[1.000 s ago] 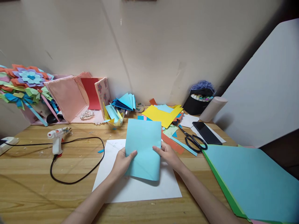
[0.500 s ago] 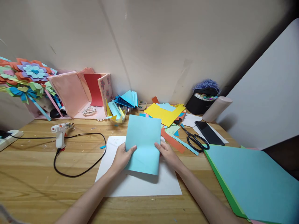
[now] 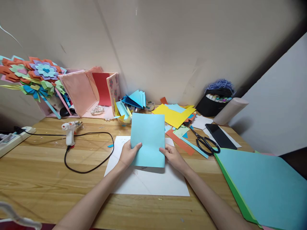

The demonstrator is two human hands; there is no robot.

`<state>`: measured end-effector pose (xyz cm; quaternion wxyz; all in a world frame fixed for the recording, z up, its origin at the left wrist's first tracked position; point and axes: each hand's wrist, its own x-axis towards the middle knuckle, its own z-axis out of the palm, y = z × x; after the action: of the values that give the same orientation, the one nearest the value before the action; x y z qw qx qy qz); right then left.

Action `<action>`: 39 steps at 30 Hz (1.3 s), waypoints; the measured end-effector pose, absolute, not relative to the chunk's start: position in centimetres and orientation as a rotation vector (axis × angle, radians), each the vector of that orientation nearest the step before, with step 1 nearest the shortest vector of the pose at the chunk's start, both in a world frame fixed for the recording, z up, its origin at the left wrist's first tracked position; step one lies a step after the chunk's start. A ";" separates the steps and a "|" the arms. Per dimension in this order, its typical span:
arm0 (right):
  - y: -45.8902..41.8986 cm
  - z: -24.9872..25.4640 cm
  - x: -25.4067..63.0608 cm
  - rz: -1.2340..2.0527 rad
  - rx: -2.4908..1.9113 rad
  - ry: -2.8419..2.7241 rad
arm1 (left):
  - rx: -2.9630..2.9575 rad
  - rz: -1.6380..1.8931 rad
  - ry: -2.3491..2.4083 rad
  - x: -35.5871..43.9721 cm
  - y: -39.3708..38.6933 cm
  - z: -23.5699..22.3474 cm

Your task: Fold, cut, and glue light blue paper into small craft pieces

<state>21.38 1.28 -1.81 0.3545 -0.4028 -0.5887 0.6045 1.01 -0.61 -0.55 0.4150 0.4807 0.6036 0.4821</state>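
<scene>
A light blue sheet of paper (image 3: 148, 134), which looks folded, is held up between both hands. My left hand (image 3: 129, 152) grips its left edge, thumb on the front and fingers behind. My right hand (image 3: 173, 156) pinches the right edge in the same way, lower half of the sheet. Beneath it lies a large white sheet (image 3: 153, 185) with faint marks, flat on the wooden table (image 3: 72, 195). The fingers behind the blue paper are hidden.
Left are a glue gun (image 3: 70, 134) with a looping cord and a power strip (image 3: 16, 140). Scissors (image 3: 203, 142), a phone (image 3: 220, 136) and coloured paper scraps (image 3: 176, 116) lie right of centre. A stack of coloured sheets (image 3: 263, 185) covers the right. Behind stand paper flowers (image 3: 43, 72) and a pink box (image 3: 79, 92).
The blue paper has tilted, its lower edge now more level and higher in view. Both hands keep their hold. The whole scene has shifted slightly right as the head turned.
</scene>
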 end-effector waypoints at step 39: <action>6.9 2.0 34.7 0.833 -1.839 -1.675 | 1.387 1.150 1.474 10.3 4.6 -1.6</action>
<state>34.66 6.87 2.04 0.2563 -0.6775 -0.6172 0.3071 10.32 4.63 -1.64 0.3956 0.5473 0.5816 0.4536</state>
